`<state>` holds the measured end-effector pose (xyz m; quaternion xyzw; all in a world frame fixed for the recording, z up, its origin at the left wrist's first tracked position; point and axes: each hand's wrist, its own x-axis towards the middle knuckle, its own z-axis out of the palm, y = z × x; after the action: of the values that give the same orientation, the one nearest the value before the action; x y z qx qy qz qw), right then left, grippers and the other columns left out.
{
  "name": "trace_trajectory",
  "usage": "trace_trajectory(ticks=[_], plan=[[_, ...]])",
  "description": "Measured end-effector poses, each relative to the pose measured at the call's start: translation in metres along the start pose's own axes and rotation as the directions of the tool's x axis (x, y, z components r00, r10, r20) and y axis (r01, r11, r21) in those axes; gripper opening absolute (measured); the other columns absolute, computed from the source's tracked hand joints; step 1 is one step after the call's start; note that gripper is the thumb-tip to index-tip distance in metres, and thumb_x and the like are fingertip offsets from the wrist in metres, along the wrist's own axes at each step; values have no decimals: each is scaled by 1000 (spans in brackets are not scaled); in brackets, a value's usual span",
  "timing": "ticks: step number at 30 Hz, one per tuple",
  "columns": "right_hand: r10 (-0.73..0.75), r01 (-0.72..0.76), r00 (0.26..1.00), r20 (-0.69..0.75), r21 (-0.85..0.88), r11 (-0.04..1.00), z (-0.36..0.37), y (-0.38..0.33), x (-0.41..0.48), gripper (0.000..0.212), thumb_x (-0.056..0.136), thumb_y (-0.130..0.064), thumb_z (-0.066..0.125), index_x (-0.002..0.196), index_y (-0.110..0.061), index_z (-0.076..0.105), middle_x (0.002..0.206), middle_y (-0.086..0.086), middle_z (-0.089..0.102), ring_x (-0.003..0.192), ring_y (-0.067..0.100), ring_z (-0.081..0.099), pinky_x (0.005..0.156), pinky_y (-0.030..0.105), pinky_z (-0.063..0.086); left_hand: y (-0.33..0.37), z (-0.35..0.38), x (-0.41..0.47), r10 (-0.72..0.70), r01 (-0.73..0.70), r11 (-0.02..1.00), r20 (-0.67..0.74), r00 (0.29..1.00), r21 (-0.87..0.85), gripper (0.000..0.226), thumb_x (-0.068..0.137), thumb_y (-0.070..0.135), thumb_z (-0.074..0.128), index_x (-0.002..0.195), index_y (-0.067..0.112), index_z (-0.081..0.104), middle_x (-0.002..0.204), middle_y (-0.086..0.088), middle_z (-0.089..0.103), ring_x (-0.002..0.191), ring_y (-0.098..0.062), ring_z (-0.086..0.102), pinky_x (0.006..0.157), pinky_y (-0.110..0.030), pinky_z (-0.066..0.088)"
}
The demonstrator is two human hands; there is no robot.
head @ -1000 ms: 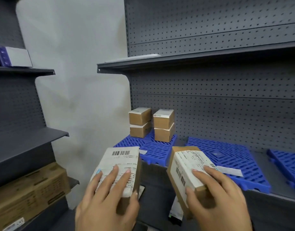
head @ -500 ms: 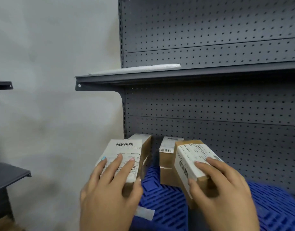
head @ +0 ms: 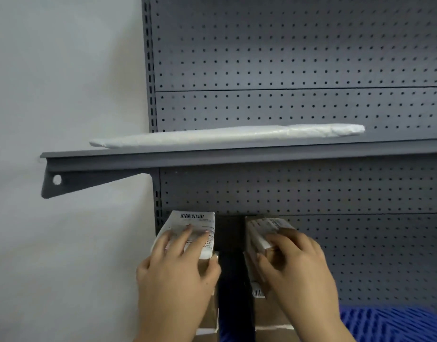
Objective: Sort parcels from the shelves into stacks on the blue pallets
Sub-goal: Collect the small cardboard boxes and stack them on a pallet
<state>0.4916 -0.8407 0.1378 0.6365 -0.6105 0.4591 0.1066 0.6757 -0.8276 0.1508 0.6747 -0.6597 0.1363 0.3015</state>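
Observation:
My left hand [head: 174, 280] grips a small brown parcel [head: 191, 224] with a white barcode label on top. It sits above the left stack of brown boxes [head: 208, 314]. My right hand [head: 298, 275] grips a second small labelled parcel [head: 265, 227] above the right stack [head: 269, 317]. A dark gap separates the two stacks. Both stacks stand on a blue pallet [head: 390, 324], of which only a corner shows at lower right; my hands hide most of the stacks.
A grey metal shelf [head: 212, 156] juts out just above the parcels, carrying a long flat white plastic-wrapped package [head: 227, 135]. Grey pegboard backs the shelving. A pale wall fills the left side.
Both hands have carried their parcels forward, from in front of the pallet to on top of the two stacks. The view has closed in and tilted up.

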Motion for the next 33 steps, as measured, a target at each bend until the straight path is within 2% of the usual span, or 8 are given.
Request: trace_trajectory(ticks=[4,10,12,14,19,23,27,33], plan=[[41,-35,997,73,-81,996,15,-6,9,40,81,-51,57,120,-40,55,129,-11,47,123,15,33,97,33,40,-10,21,16,42,-41,999,-38,998,13,45,74,61,41,112,47,62,123,19,60,119,-19,52,74,-43,48],[47,-45,999,12,-118,992,28,-3,12,43,73,-50,67,113,-34,63,120,-4,58,114,23,48,89,42,48,-16,43,21,90,-90,996,1,996,-12,44,66,61,58,105,43,66,112,16,66,107,-21,61,62,-42,51],[42,-40,999,14,-139,990,28,0,13,46,71,-51,68,113,-33,63,118,-2,60,112,25,52,88,45,49,-15,40,22,109,-107,993,44,993,-40,47,71,63,51,113,45,62,122,17,61,116,-20,55,68,-43,51],[30,-26,999,26,-149,988,27,2,13,50,71,-52,68,117,-34,61,120,-2,60,114,24,51,91,45,48,-10,37,22,115,-113,993,74,991,-42,56,81,69,32,133,51,40,144,22,37,136,-15,32,88,-42,46],[10,7,992,124,-133,991,20,2,10,61,80,-61,53,137,-45,36,147,-12,34,140,16,19,112,50,22,-5,32,21,81,-78,996,103,991,-34,71,78,76,15,142,49,26,155,14,21,142,-21,20,97,-45,41],[22,-6,991,131,-115,993,5,1,6,68,82,-65,46,142,-50,15,154,-17,10,143,9,-6,114,49,0,-3,33,19,47,-50,998,89,995,29,78,73,87,4,142,53,-8,157,13,-14,144,-29,-11,110,-60,14],[17,-6,995,97,-113,994,-8,4,-4,67,81,-65,47,140,-53,17,153,-20,13,142,5,-3,114,47,-1,4,23,11,105,-105,994,6,994,38,70,78,79,28,133,42,48,146,-2,43,132,-40,38,96,-65,33],[42,-35,997,66,-108,994,-25,16,-23,62,80,-62,53,136,-53,29,149,-21,22,141,4,11,115,48,7,24,25,-7,205,-206,978,-63,977,-18,63,81,68,33,124,32,61,134,-3,56,121,-41,49,95,-58,42]])
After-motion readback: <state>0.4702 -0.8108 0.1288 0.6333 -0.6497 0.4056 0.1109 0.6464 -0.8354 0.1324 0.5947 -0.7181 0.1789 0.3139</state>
